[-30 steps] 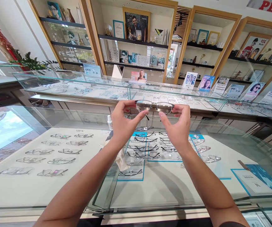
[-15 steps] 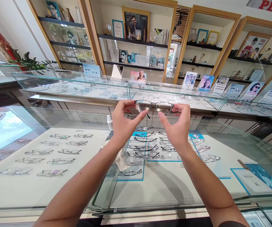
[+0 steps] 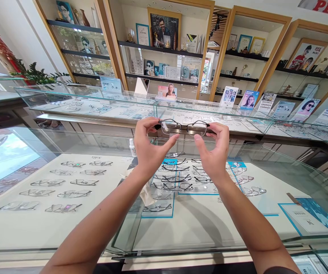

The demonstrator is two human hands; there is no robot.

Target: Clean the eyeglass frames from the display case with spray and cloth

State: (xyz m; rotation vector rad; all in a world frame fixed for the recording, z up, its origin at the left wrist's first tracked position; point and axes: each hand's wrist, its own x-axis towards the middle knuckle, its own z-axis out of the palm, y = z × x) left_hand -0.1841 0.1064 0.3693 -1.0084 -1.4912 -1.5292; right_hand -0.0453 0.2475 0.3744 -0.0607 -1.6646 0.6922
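A pair of eyeglasses [image 3: 184, 127] with a dark upper rim and clear lenses is held up above the glass counter. My left hand [image 3: 151, 146] grips its left end, with the thumb stretched below the left lens. At the other end, my right hand [image 3: 215, 148] has its fingers curled at the right hinge and the thumb just under the right lens. The temples are mostly hidden by the fingers. Below my hands, several dark-framed glasses [image 3: 178, 186] lie in rows inside the case. A crumpled pale cloth [image 3: 146, 196] sits by my left forearm.
A small white bottle [image 3: 132, 147] stands behind my left wrist. The glass display counter [image 3: 192, 232] spans the front, with more glasses [image 3: 74, 193] on the left. Another display counter [image 3: 95, 120] runs across behind it, carrying upright cards [image 3: 228, 97]. Shelves [image 3: 160, 47] line the wall.
The eyeglasses have tilted slightly, so the lenses face me more squarely and the dark top rim shows more. They shifted a little left. Both hands keep their hold.
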